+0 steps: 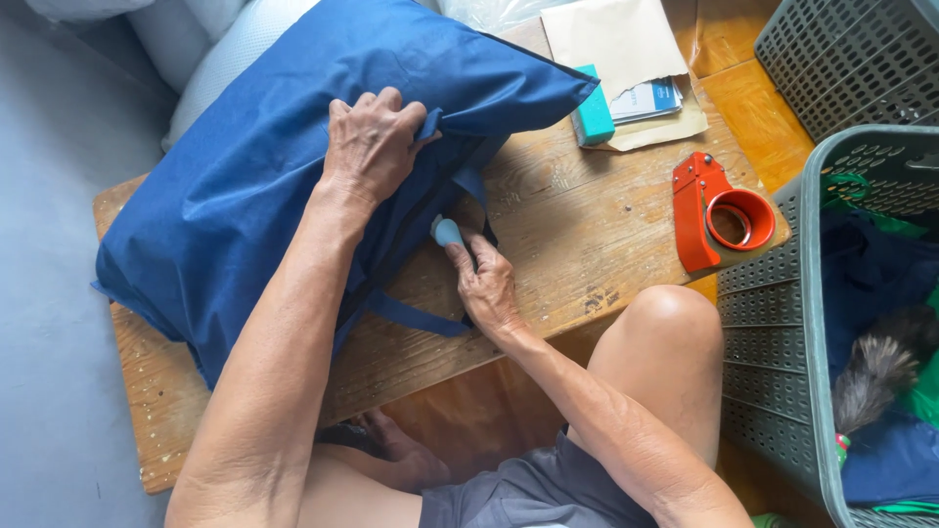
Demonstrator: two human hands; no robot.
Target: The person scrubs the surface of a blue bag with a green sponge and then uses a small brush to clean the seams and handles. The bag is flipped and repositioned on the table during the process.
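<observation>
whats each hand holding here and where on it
The left hand grips the blue bag by a bunched fold of fabric at its upper edge. The right hand pinches a small light-blue object at the bag's opening; what it is cannot be told.

Navy bag [245, 186]: smooth woven cloth, slight sheen. Low table [577, 235]: rough, worn bare wood. Tape dispenser [709, 210]: glossy red plastic. Basket [782, 323]: matt perforated plastic. Envelope [616, 39]: matt paper.

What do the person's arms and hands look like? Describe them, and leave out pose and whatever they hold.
Both arms are bare from the shoulder down: no sleeves show. The left hand and right hand wear no gloves, and no rings, watch or bracelet show. Both forearms are lean, with visible veins and tendons. The only clothing in view is a pair of grey shorts.
</observation>
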